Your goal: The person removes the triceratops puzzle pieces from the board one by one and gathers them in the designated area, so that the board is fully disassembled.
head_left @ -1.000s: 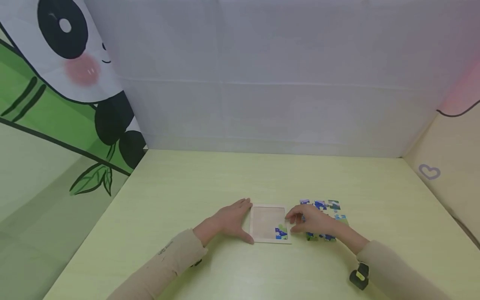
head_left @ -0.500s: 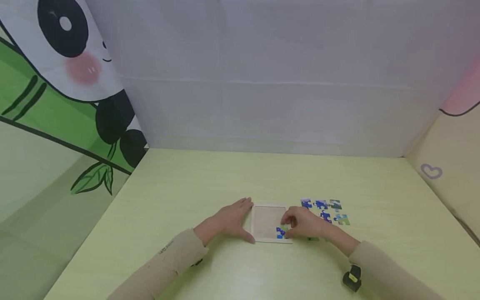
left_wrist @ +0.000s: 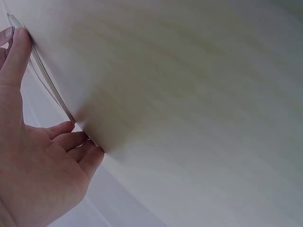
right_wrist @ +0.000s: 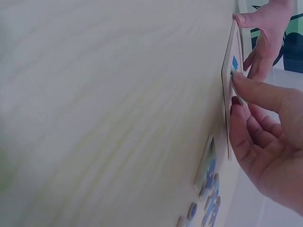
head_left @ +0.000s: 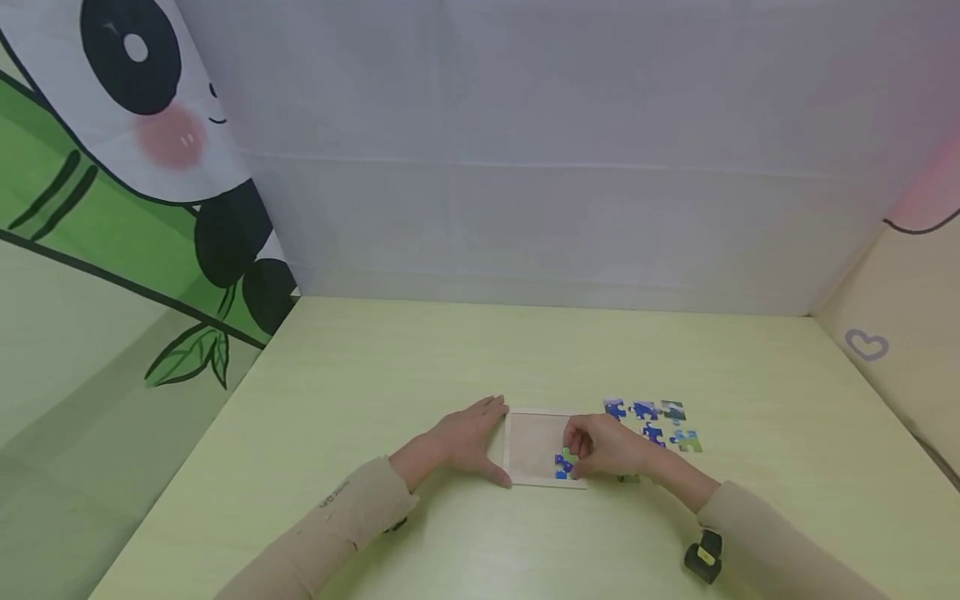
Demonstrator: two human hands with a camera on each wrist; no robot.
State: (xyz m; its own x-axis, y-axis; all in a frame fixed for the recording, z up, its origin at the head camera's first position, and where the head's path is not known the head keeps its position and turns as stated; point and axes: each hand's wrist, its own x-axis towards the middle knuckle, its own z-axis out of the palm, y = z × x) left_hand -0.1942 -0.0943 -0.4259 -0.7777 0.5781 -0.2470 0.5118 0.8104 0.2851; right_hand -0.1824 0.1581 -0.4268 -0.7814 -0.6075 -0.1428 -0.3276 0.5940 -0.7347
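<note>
A shallow wooden puzzle tray (head_left: 532, 442) lies on the table between the two hands. My left hand (head_left: 468, 442) spans its left side, fingers at the far corner and thumb at the near one; the left wrist view has the fingertips right against the tray's edge. Over the tray's near right corner, my right hand (head_left: 609, 446) pinches a green puzzle piece (head_left: 569, 456) between thumb and fingers. Beside it in that corner sits a blue puzzle piece (head_left: 560, 468). In the right wrist view, a tilted piece (right_wrist: 239, 92) shows between thumb and fingertips.
Right of the tray, several loose puzzle pieces (head_left: 643, 409) lie on the pale table (head_left: 420, 358), some partly covered by the right hand and forearm. A white wall panel (head_left: 525, 225) rises behind the table, with printed side panels left and right.
My right hand has moved left from beside the tray to over its near right corner, bringing the green piece against the blue one. The left hand has stayed at the tray's left side.
</note>
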